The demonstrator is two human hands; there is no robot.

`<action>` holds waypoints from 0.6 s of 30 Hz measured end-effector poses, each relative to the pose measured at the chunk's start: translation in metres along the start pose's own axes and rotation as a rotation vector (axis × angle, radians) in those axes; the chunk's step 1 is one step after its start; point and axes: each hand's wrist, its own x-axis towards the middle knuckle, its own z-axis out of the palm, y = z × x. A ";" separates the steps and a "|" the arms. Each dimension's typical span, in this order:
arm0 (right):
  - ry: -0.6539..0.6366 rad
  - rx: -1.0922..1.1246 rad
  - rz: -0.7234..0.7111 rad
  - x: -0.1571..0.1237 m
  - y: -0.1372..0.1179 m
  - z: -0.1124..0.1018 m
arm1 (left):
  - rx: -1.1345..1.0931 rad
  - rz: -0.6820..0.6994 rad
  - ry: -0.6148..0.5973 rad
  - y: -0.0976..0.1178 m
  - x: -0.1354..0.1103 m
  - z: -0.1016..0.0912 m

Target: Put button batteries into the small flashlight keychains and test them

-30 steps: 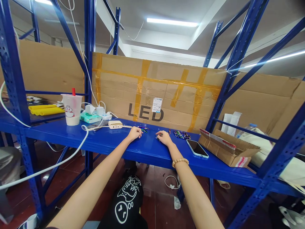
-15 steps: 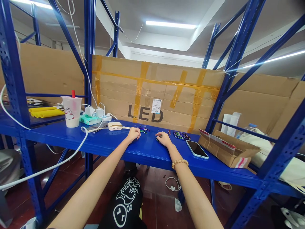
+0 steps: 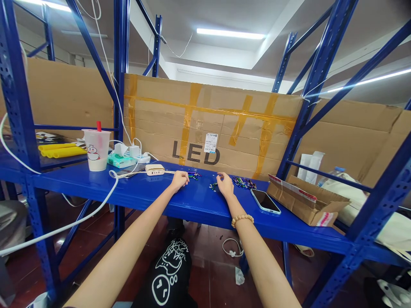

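Note:
My left hand (image 3: 180, 179) rests as a closed fist on the blue shelf (image 3: 144, 192); what it holds, if anything, is hidden. A few small colourful parts (image 3: 193, 175) lie just to the right of its knuckles. My right hand (image 3: 225, 185) lies on the shelf with fingers curled inward, a bead bracelet on the wrist. A tiny greenish piece (image 3: 213, 186) sits just left of this hand. A larger cluster of small colourful parts (image 3: 244, 182) lies to its right.
A phone (image 3: 266, 200) and an open cardboard box (image 3: 306, 199) lie to the right. On the left stand a drink cup (image 3: 96, 149), a tissue pack (image 3: 120, 160), a beige charger (image 3: 155, 170) and white cables. A taped cardboard sheet marked LED (image 3: 208, 128) closes the back.
My right hand has shifted slightly right and away from me, uncovering the tiny piece it was over. The left fist has stayed in place.

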 end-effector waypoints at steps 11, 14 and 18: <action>-0.063 0.115 -0.015 0.002 0.005 0.007 | 0.359 0.069 -0.075 0.012 -0.013 -0.007; -0.055 0.100 -0.022 0.002 0.004 0.005 | 0.418 0.069 -0.095 0.015 -0.014 -0.007; -0.069 0.067 -0.019 0.000 0.001 0.001 | 0.460 0.065 -0.115 0.016 -0.013 -0.007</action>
